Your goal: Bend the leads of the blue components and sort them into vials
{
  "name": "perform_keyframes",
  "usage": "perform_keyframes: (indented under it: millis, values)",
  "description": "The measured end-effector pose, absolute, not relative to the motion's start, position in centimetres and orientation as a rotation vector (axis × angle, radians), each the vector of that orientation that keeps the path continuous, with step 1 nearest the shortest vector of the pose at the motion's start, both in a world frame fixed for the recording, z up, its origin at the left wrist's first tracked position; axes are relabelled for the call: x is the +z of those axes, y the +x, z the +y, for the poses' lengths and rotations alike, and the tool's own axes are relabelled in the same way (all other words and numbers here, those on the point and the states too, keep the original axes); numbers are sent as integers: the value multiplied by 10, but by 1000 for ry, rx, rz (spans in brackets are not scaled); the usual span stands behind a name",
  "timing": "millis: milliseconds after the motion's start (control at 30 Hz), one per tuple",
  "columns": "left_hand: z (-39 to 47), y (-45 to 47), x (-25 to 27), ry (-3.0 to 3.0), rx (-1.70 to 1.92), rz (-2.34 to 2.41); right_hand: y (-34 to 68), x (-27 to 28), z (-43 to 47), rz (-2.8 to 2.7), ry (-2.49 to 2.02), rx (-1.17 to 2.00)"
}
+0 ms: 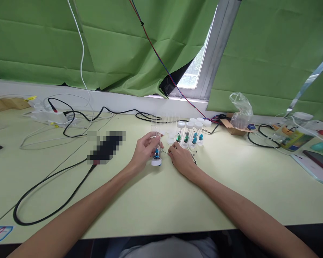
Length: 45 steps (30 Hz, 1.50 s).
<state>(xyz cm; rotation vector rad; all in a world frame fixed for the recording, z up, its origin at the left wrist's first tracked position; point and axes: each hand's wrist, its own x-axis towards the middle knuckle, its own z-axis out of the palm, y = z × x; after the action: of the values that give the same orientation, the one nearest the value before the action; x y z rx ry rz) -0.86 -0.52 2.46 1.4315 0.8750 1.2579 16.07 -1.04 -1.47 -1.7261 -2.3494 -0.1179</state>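
My left hand (148,145) is closed around a clear plastic tube (155,134), held upright with its white cap at the bottom. Blue pieces (156,154) show inside the tube, just above the cap. To the right, my right hand (181,157) is low on the table with its fingers curled together; what they pinch, if anything, is too small to name. Thin, small metal-looking bits (191,154) lie by that hand. Just behind it stand several white-capped clear tubes (189,125) with green or blue pieces inside. Further clear tubes (171,125) stand behind my hands.
A blurred dark object (106,147) with a looping black cable (70,204) lies left. A white power strip (48,116) and cables sit at the back left. An open cardboard box (233,129) holds a plastic bag (241,109); phones (312,168) lie far right.
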Motion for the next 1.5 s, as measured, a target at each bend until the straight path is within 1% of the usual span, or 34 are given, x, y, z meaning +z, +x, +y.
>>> perform_keyframes:
  millis: [167,433,700,1067,1333,1500]
  values:
    - [-5,-8,23,1437,1247,874,161,-19,-10,-2451,-1758,-288]
    - [-5,-7,23,1444,1237,880,161,-19,-11,-2512,-1767,-444]
    - [-8,-5,24,1439,1235,898,161,-20,-12,-2465,-1806,-382]
    - [-8,-5,25,1438,1224,921,160,-18,-13,-2313,-1749,-251]
    - [-6,-6,22,1518,1241,950,161,-20,-11,-2138,-1589,-240]
    - [-3,-9,21,1747,1297,1096,166,-23,-10,-1930,-1331,-203]
